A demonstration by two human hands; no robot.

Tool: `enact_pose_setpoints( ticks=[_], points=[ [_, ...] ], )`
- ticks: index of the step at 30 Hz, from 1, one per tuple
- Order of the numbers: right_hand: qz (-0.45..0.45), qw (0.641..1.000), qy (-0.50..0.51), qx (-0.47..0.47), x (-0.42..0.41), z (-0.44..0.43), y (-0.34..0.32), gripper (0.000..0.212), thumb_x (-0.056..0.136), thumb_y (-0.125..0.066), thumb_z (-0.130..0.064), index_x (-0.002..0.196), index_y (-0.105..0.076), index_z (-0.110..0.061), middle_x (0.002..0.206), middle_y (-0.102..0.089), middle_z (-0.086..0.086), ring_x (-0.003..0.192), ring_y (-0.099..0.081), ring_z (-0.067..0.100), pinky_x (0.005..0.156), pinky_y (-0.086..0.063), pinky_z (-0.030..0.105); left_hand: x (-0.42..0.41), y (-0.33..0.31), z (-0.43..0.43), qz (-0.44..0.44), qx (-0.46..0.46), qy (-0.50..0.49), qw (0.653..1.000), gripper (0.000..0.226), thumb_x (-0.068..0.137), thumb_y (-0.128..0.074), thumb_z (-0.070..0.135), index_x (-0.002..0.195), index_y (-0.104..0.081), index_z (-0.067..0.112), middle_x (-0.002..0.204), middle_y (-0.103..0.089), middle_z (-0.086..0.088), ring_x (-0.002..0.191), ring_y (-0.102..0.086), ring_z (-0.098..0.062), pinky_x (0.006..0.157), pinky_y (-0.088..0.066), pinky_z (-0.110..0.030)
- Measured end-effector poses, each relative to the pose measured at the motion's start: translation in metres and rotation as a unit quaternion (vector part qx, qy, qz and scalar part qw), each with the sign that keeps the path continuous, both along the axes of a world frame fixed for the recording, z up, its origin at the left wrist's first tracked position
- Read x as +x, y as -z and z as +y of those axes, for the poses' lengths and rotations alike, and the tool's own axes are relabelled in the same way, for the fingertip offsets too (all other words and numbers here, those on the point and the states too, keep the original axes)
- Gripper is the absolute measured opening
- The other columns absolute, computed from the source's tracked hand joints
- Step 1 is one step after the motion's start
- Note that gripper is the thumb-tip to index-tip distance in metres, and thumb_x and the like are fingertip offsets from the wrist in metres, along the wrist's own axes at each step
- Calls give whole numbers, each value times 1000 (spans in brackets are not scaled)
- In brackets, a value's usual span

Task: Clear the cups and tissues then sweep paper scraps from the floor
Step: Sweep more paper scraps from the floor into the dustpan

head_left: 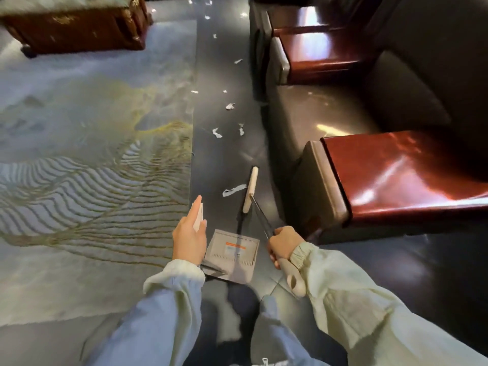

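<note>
One broom (250,188), one dustpan (232,250), one rug (92,154), about eleven paper scraps (228,190).

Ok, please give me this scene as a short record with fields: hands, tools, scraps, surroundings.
left hand: holds the dustpan handle
right hand: grips the broom handle
broom head: on the dark floor, next to the nearest scrap
dustpan: low between the hands
other scraps: strewn along the floor ahead
surroundings: rug left, sofa right, table far left
</note>
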State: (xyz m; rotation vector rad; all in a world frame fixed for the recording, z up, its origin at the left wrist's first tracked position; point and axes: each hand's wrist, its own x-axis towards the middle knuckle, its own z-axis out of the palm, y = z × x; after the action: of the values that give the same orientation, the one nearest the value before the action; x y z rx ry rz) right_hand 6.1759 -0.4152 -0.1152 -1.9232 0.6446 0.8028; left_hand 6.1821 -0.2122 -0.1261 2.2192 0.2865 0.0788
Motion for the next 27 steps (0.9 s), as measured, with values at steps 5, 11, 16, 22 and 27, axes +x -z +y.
enact_pose_setpoints(
  ticks=[5,11,16,22,27],
  points=[
    [-7,997,-47,-59,104,-8,10,28,92,-47,-11,117,-57,-9,75,-59,11,59,-54,22,62,-53,33,96,2,-6,-23,-17,-70,997,56,89,-52,-5,141,-43,15,122,-59,-26,112,-57,-38,101,-40,-42],
    [-3,984,-126,-130,212,-15,24,32,88,-53,-10,119,-58,-11,74,-61,7,53,-56,18,51,-53,28,190,21,-9,-49,39,-82,995,59,85,-54,-8,138,-48,15,117,-64,-20,105,-56,-28,92,-31,-10],
    [5,955,-221,-196,282,-27,47,32,90,-56,-14,121,-56,-8,90,-55,6,79,-61,25,70,-53,30,247,39,-15,-16,44,-83,995,58,85,-56,-7,139,-47,12,123,-61,-19,111,-56,-35,98,-38,-33],
    [66,933,-288,-208,336,-52,82,40,98,-47,-20,138,-42,-18,95,-53,1,90,-62,20,81,-55,29,300,42,-6,12,88,-96,991,57,92,-52,1,145,-35,15,137,-46,-20,128,-43,-34,108,-26,-31],
    [98,920,-312,-214,348,-61,102,47,99,-44,-26,144,-32,-26,114,-56,3,94,-60,16,76,-49,23,323,42,-2,-1,117,-86,989,50,91,-52,-3,139,-45,9,119,-58,-23,112,-54,-39,100,-41,-47]
  ],
)
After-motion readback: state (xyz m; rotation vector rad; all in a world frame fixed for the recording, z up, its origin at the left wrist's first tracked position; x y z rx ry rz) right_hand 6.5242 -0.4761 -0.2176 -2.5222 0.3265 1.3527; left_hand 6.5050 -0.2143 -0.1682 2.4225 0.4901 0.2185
